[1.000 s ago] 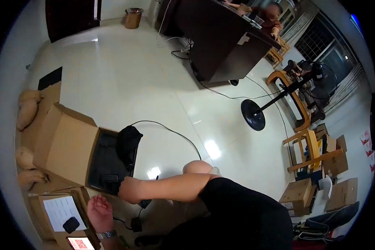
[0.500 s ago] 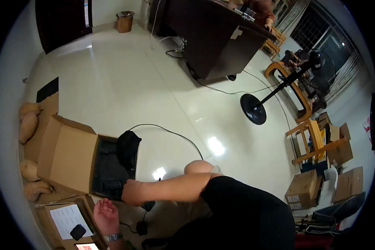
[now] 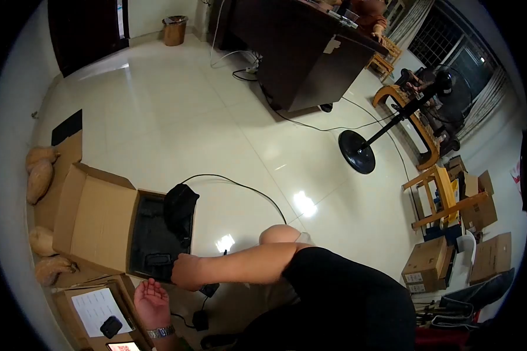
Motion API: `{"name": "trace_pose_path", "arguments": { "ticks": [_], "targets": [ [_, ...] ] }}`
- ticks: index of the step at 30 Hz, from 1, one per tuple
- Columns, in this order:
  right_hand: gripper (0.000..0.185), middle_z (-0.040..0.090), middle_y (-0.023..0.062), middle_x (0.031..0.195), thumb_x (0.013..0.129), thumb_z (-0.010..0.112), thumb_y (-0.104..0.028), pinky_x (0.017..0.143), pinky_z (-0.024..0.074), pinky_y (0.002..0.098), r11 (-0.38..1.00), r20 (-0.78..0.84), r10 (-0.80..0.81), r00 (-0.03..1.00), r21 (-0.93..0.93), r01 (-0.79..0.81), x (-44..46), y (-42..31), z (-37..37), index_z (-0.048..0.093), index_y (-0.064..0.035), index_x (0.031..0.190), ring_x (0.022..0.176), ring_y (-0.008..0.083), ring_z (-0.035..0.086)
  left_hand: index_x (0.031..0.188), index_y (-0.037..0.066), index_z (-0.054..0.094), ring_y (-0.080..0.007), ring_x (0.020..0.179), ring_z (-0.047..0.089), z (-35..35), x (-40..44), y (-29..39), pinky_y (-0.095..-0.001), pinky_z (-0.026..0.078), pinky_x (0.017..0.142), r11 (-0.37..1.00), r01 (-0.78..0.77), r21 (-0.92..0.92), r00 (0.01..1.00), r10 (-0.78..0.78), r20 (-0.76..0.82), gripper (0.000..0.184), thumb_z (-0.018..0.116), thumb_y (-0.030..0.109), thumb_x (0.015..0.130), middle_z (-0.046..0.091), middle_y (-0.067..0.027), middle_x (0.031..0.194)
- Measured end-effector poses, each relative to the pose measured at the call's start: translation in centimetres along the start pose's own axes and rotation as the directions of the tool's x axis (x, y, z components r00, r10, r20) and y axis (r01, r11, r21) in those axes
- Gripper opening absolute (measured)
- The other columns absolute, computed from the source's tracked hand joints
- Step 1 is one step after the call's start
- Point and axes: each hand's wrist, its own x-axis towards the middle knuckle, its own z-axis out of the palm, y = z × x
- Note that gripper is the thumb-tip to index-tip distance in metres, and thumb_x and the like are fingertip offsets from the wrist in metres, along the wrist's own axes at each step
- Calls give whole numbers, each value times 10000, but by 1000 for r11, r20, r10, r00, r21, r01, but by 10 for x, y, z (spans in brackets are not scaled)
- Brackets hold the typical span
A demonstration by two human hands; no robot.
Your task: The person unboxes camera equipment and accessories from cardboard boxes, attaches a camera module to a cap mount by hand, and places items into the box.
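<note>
My right hand [image 3: 185,272] is closed at the near right corner of an open cardboard box [image 3: 96,222]; its fingers are turned away, and whatever they hold is hidden. Just left of it, a small black device [image 3: 157,259] lies in the box's dark foam lining [image 3: 149,234]. A black cloth pouch or bag [image 3: 180,205] rests over the box's far right side. Palm up, my left hand [image 3: 152,303], with a metal watch [image 3: 160,332] at the wrist, has loosely curled fingers and nothing visible in it. Beneath my right forearm sits a black adapter [image 3: 209,289] with a cable.
At left, a cardboard box bears a printed sheet [image 3: 96,307], another black device [image 3: 110,327] and a lit phone screen [image 3: 123,346]. Several gourds [image 3: 40,181] lie along the wall. A standing fan [image 3: 357,152], a dark desk [image 3: 310,64] with a person behind it, and cables stand beyond.
My left hand has shifted very slightly, its fingers still curled. My right hand stays at the box corner. The person behind the desk has moved a little.
</note>
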Motion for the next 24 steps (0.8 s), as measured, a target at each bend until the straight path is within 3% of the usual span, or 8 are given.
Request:
{"name": "trace_pose_path", "arguments": {
  "ticks": [24],
  "targets": [
    [196, 755, 111, 956, 793, 683, -187, 739, 545, 439, 996, -49, -35, 998, -83, 31, 8, -4, 13, 790, -102, 933, 919, 291, 726, 941, 111, 612, -163, 856, 635, 1, -8, 3, -300, 520, 768, 1000, 16, -14, 1000, -16, 0, 136, 579, 238, 974, 684, -18, 934]
  ]
}}
